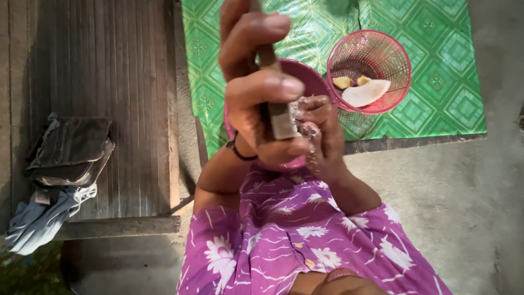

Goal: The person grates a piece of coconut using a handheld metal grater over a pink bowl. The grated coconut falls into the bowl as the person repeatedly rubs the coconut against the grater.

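My left hand (pixel 256 82) is raised close to the camera and closed around a wooden-handled tool (pixel 275 112) with a flat metal end. A black band circles that wrist. My right hand (pixel 323 136), speckled with white crumbs, pinches at the metal end of the tool from the right. Both hands hover over a pink bowl (pixel 308 79), which they mostly hide. What the bowl holds cannot be seen.
A pink mesh basket (pixel 382 52) holding white and yellowish pieces sits on a green patterned mat (pixel 436 104) on concrete ground. To the left is a wooden slatted bench (pixel 120 82) with folded dark cloth (pixel 68 150) and a grey garment (pixel 38 218). My purple flowered clothing (pixel 295 240) fills the bottom.
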